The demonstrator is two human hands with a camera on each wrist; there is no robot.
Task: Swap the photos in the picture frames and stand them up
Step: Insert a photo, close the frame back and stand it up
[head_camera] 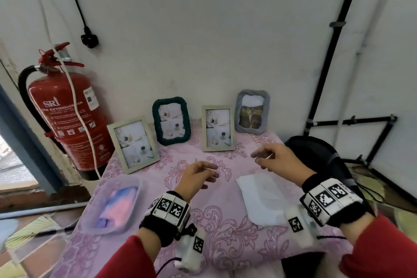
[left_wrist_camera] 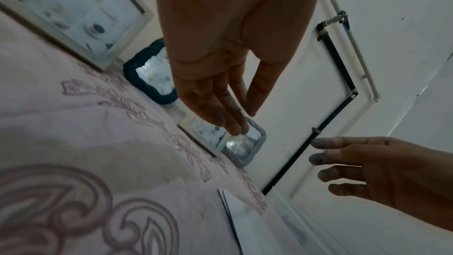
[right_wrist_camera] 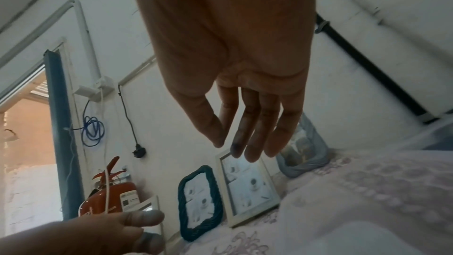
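Four picture frames stand along the wall on the pink patterned tablecloth point(head_camera: 225, 221). From left come a pale wooden frame point(head_camera: 133, 143), a dark green braided frame point(head_camera: 171, 120), a second pale wooden frame point(head_camera: 218, 128) and a grey fabric frame point(head_camera: 252, 111) with a brownish outdoor photo. The other three show white collage photos. My left hand point(head_camera: 204, 176) hovers above the table's middle, fingers relaxed and holding nothing. My right hand point(head_camera: 265, 157) hovers in front of the second pale frame, fingers loosely extended, also empty. The left wrist view shows straight fingers point(left_wrist_camera: 220, 115) apart from the frames.
A red fire extinguisher point(head_camera: 70, 119) stands at the table's left corner. A clear plastic lid or tray point(head_camera: 112, 205) lies front left. White paper sheets point(head_camera: 261, 198) lie front right. A black chair point(head_camera: 327, 160) and black stand poles are to the right.
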